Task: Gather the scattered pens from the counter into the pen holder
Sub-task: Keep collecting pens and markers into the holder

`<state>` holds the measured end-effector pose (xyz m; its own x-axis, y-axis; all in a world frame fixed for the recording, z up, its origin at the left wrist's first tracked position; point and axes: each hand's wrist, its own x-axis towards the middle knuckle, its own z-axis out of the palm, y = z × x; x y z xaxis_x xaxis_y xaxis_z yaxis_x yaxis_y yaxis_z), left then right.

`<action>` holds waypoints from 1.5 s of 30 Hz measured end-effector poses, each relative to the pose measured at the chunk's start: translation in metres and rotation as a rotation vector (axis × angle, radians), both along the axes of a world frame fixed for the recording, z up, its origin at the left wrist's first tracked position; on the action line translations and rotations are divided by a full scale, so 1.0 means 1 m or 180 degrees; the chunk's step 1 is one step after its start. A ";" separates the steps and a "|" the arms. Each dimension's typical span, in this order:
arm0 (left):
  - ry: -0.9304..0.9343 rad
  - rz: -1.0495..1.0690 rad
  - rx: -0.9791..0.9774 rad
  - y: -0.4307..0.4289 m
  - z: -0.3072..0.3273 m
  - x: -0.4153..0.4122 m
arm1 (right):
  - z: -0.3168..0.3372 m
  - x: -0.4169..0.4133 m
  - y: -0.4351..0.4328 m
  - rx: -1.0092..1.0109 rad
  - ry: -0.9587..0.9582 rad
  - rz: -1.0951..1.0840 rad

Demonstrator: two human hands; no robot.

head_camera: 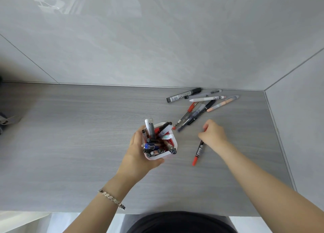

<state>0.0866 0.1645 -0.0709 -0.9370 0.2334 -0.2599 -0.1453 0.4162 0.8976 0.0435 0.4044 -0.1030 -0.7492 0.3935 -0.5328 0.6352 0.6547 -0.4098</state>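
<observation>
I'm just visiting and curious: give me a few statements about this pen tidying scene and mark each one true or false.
1. The left hand grips the pen holder. True.
2. The pen holder is empty. False: it is crammed with pens.
3. The right hand is closed on a red-capped pen. True.
4. All loose pens are already gathered. False: a pile of pens lies on the counter near the wall.
5. A bracelet sits on the right wrist. False: it is on the left wrist.
</observation>
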 end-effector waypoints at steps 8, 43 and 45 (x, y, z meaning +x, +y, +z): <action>-0.0115 -0.0121 -0.0001 0.000 0.006 -0.004 | 0.002 -0.066 0.033 -0.0177 0.0966 -0.0923; 0.0078 -0.0159 -0.0039 0.001 0.005 -0.003 | 0.123 0.013 -0.105 -0.3653 0.3548 -0.1040; 0.0063 -0.0154 -0.0073 0.001 0.006 -0.003 | 0.111 0.010 -0.116 -0.3483 0.3610 -0.0885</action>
